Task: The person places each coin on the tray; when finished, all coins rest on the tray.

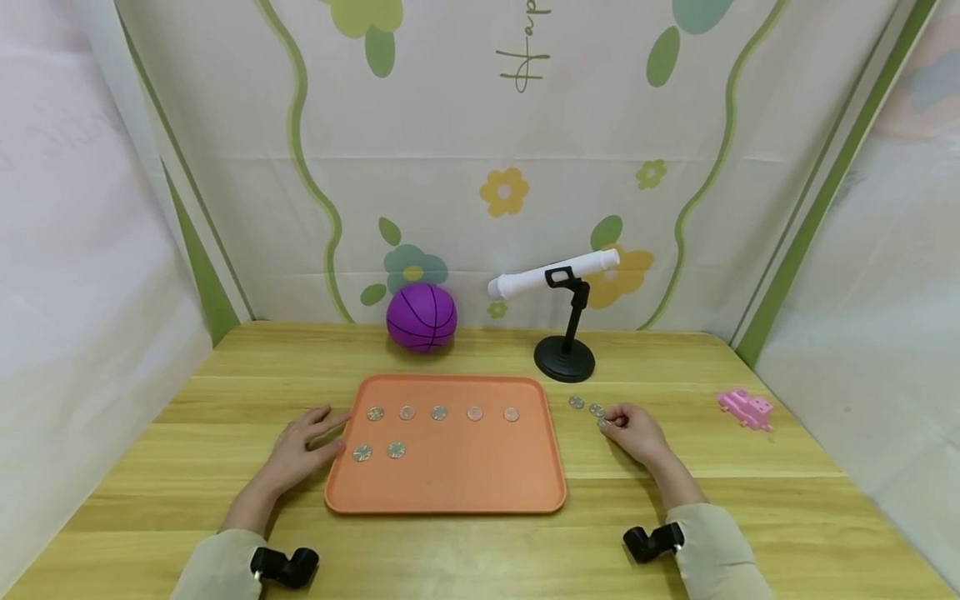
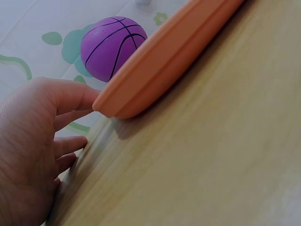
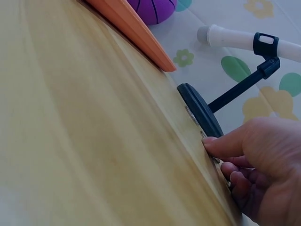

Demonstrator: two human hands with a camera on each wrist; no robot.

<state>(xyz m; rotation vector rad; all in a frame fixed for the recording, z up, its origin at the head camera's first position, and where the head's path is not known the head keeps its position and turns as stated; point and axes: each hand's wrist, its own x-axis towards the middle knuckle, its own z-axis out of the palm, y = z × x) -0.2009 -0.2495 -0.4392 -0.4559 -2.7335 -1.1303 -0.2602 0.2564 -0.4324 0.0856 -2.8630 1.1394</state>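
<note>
An orange tray [image 1: 450, 487] lies on the table with several silver coins on it, five-wide in the back row, including one coin [image 1: 396, 450] in the front row. My left hand [image 1: 296, 450] rests at the tray's left edge, fingers extended, fingertips against its rim [image 2: 106, 101]. To the right of the tray, my right hand [image 1: 637, 433] pinches a coin [image 1: 602, 423] between thumb and fingers, low over the table. Another coin [image 1: 597, 410] lies right by its fingertips, and a further coin [image 1: 576, 402] sits slightly left. In the right wrist view, the right hand [image 3: 263, 165] largely hides the pinched coin.
Behind the tray stand a purple basketball [image 1: 422, 317] and a white microphone [image 1: 555, 275] on a black stand [image 1: 564, 360]. A pink toy [image 1: 745, 409] lies at the far right. A patterned cloth [image 1: 420, 125] hangs behind the wooden table [image 1: 480, 554].
</note>
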